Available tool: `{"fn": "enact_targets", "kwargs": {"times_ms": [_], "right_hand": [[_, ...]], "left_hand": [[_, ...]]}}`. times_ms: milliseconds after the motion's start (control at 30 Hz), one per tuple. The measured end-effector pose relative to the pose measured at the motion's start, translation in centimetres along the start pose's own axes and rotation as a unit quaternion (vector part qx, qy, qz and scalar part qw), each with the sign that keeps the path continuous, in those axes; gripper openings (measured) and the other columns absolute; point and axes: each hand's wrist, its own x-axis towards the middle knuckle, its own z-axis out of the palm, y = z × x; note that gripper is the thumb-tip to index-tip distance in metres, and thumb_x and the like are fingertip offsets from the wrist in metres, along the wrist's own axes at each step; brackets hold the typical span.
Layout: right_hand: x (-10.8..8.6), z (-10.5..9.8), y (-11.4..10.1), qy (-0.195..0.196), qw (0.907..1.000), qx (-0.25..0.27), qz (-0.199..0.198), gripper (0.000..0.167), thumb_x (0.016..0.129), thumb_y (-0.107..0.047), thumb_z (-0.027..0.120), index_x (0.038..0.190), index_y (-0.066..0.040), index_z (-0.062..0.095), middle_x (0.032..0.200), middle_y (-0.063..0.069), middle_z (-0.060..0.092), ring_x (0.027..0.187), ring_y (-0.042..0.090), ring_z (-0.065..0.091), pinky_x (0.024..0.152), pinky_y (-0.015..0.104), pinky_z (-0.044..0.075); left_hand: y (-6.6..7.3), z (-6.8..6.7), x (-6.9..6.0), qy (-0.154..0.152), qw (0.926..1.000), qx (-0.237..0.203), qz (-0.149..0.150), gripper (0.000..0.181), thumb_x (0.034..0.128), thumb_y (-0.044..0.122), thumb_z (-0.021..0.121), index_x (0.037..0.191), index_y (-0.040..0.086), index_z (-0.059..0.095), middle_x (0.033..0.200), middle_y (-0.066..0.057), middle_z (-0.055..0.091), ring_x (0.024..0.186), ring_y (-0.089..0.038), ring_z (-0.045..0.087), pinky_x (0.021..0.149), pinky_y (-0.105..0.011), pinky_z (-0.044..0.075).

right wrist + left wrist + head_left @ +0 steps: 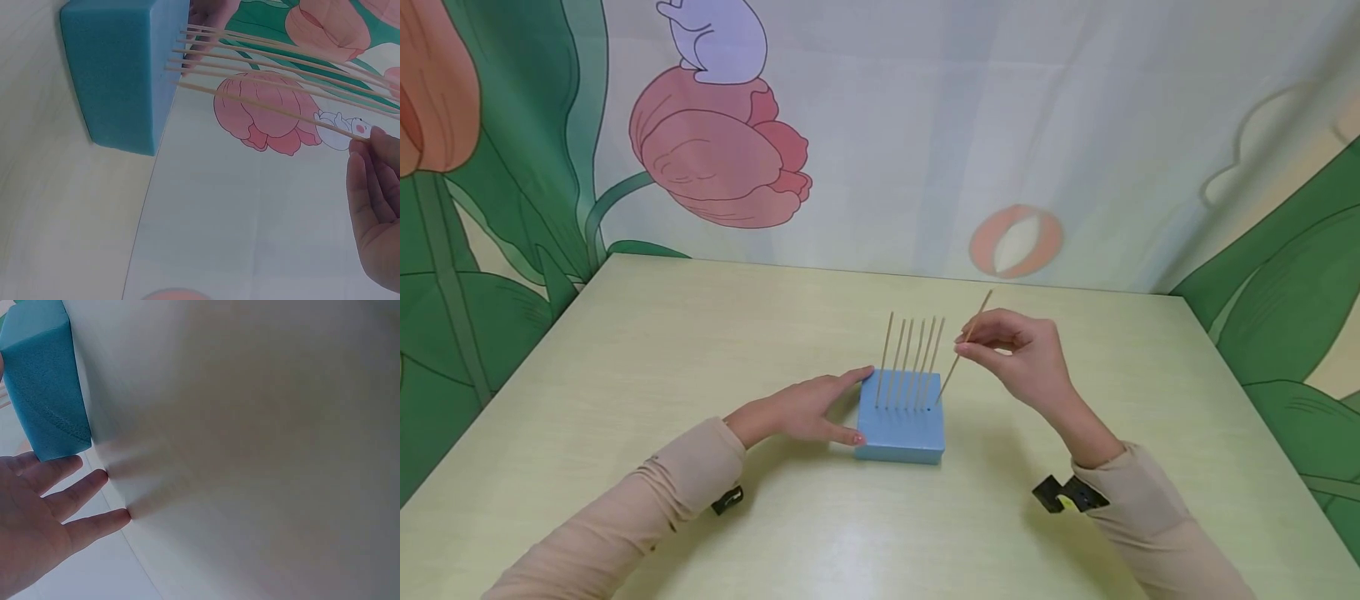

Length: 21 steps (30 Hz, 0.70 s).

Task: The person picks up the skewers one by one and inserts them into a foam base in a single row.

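Note:
A light-blue foam-like block (898, 433) lies on the table, with several thin wooden sticks (912, 362) standing in a row in its top. My left hand (808, 408) is at the block's left side, its fairly straight thumb and forefinger touching the front and back of that side. In the left wrist view its other fingers (78, 497) are spread. My right hand (1026, 354) pinches one more wooden stick (951, 379) between thumb and fingertips, tilted to the upper right. This stick's lower end is at the block's top, near a small dark hole; whether it touches I cannot tell.
The pale wooden table (625, 350) extends around the block. Behind it hangs a curtain (880, 167) printed with flowers and leaves. A black device (1067, 493) is at the right sleeve, another (727, 500) at the left.

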Motion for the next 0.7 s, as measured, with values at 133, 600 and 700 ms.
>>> {"fn": "enact_targets", "kwargs": {"times_ms": [133, 600, 700], "right_hand": [[0.1, 0.4, 0.1, -0.007, 0.9997, -0.011, -0.018, 0.011, 0.072, 0.008, 0.071, 0.080, 0.002, 0.066, 0.072, 0.011, 0.067, 0.065, 0.006, 0.063, 0.063, 0.021, 0.052], [-0.7, 1.8, 1.3, -0.025, 0.9975, -0.038, -0.054, 0.014, 0.069, 0.009, 0.073, 0.076, -0.003, 0.067, 0.071, 0.007, 0.066, 0.062, 0.012, 0.063, 0.058, 0.021, 0.051], [-0.8, 2.0, 1.4, -0.023, 0.9972, -0.040, -0.059, 0.015, 0.069, 0.009, 0.073, 0.077, -0.002, 0.066, 0.072, 0.007, 0.067, 0.062, 0.014, 0.064, 0.058, 0.021, 0.051]], "left_hand": [[0.0, 0.0, 0.0, 0.001, 1.0000, 0.001, 0.002, 0.097, 0.0774, 0.052, 0.065, 0.146, 0.008, 0.013, 0.142, -0.011, 0.036, 0.128, -0.027, 0.035, 0.104, -0.039, 0.028], [0.5, -0.3, -0.1, -0.006, 1.0000, 0.001, 0.003, 0.096, 0.0785, 0.050, 0.065, 0.146, 0.007, 0.012, 0.143, -0.013, 0.033, 0.129, -0.027, 0.033, 0.104, -0.040, 0.028], [0.4, -0.3, -0.1, -0.006, 1.0000, -0.001, 0.004, 0.096, 0.0785, 0.050, 0.065, 0.146, 0.007, 0.012, 0.143, -0.013, 0.033, 0.129, -0.027, 0.033, 0.104, -0.040, 0.027]]}}
